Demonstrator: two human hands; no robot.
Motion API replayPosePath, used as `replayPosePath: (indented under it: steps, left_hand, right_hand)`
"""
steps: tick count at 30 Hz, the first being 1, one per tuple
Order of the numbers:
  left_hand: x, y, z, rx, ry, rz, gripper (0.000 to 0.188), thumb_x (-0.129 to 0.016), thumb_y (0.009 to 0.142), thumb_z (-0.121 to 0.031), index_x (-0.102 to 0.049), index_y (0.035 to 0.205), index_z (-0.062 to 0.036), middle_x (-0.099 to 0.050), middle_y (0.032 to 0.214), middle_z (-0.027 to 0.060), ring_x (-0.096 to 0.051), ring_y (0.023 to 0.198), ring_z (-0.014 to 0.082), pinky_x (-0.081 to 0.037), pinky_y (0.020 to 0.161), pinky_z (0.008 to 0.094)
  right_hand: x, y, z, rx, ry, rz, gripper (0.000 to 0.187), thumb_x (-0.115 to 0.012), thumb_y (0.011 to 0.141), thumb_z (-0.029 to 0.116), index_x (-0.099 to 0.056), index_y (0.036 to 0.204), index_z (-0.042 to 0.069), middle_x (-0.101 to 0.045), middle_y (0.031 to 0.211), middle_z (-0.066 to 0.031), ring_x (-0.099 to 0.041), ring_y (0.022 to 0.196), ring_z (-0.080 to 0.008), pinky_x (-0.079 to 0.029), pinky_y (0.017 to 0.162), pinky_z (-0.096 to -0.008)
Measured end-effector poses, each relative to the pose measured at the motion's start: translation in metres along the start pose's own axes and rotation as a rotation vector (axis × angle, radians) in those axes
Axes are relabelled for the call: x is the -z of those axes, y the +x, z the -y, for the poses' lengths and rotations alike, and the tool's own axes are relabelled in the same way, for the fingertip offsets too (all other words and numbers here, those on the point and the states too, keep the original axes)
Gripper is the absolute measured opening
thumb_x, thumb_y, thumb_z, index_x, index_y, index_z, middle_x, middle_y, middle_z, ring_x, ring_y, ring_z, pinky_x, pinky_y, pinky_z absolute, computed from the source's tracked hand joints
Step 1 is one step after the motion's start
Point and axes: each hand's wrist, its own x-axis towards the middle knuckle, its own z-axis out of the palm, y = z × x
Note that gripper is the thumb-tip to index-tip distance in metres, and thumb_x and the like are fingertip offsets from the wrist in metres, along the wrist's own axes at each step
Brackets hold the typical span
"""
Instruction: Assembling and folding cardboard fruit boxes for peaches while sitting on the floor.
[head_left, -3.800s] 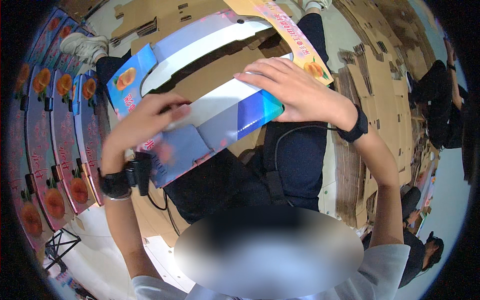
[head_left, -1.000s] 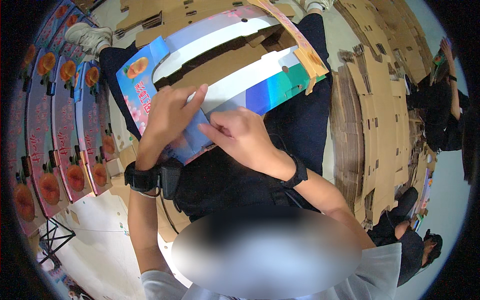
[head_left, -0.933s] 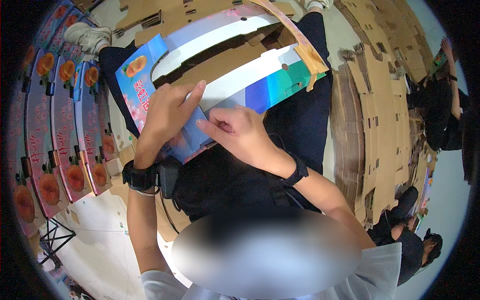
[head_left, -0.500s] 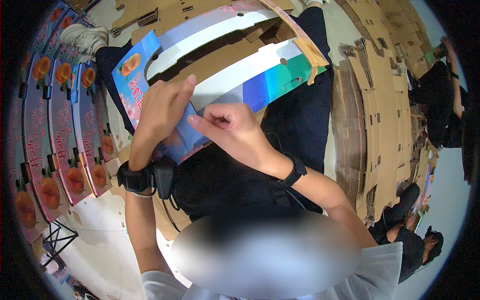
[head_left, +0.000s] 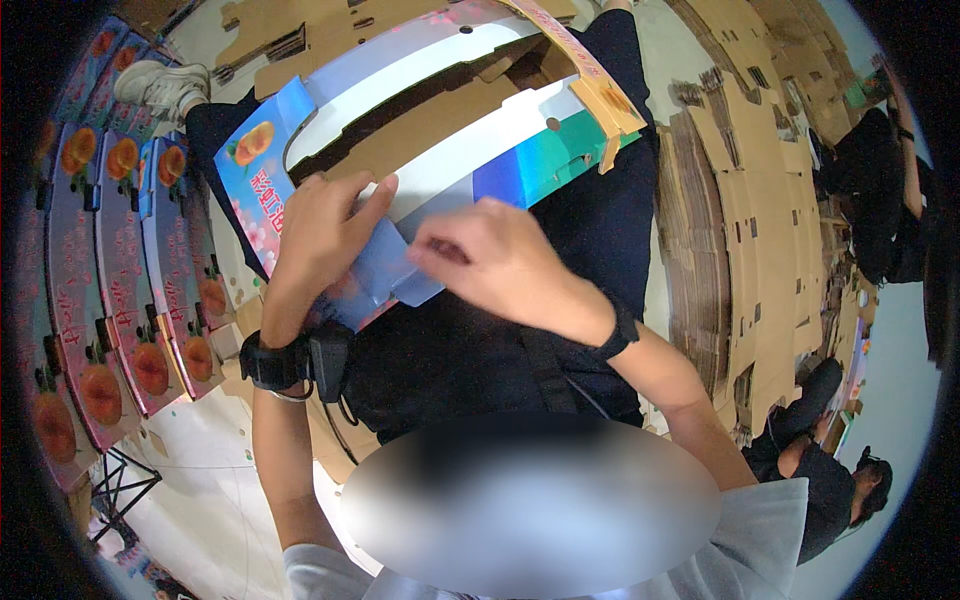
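A fruit-printed carton (head_left: pixel 519 180) in blue, white and green lies tilted across my lap, its long top opening showing brown cardboard inside. My left hand (head_left: pixel 330 225) grips the carton's near-left end, fingers bent over the rim and thumb pointing at the opening. My right hand (head_left: pixel 505 262) is beside a blue flap (head_left: pixel 388 268) at the near corner. Its fingers are curled in and slightly blurred; whether they pinch the flap is hidden. An orange-and-pink strip (head_left: pixel 603 98) stands out at the carton's far right end.
Several printed fruit cartons (head_left: pixel 125 250) stand in a row on the left. Stacked flat brown cardboard (head_left: pixel 770 220) covers the right side. Two people in dark clothes (head_left: pixel 820 480) are at the far right. A black folding stand (head_left: pixel 122 485) is at lower left.
The carton has shifted slightly left. My right hand has moved a little right and down, and the near blue flap now sticks out farther. My left hand stays on the rim.
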Motion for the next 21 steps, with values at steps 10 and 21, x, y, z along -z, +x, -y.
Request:
replayPosePath:
  steps: [10,21]
  left_hand:
    - [0.005,-0.002,-0.006,-0.011,0.037,-0.012,0.041,-0.054,0.094,-0.039,-0.062,0.081,-0.0011,-0.06,0.077,0.0192,-0.059,0.077,0.0376,-0.045,0.069,0.0446]
    - [0.008,-0.001,-0.008,0.011,0.062,0.011,0.04,-0.055,0.093,-0.04,-0.068,0.085,-0.003,-0.063,0.075,0.0179,-0.059,0.076,0.0375,-0.044,0.069,0.0459]
  right_hand:
    - [0.119,0.019,-0.113,0.125,-0.47,-0.473,0.04,-0.062,0.084,0.017,-0.057,0.122,0.005,-0.055,0.124,-0.0181,-0.05,0.119,-0.035,-0.039,0.102,-0.0415]
    - [0.143,0.023,-0.213,-0.506,-0.266,-0.243,0.071,-0.061,0.082,0.057,-0.053,0.134,0.008,-0.06,0.126,-0.0206,-0.06,0.113,-0.0345,-0.045,0.097,-0.0394]
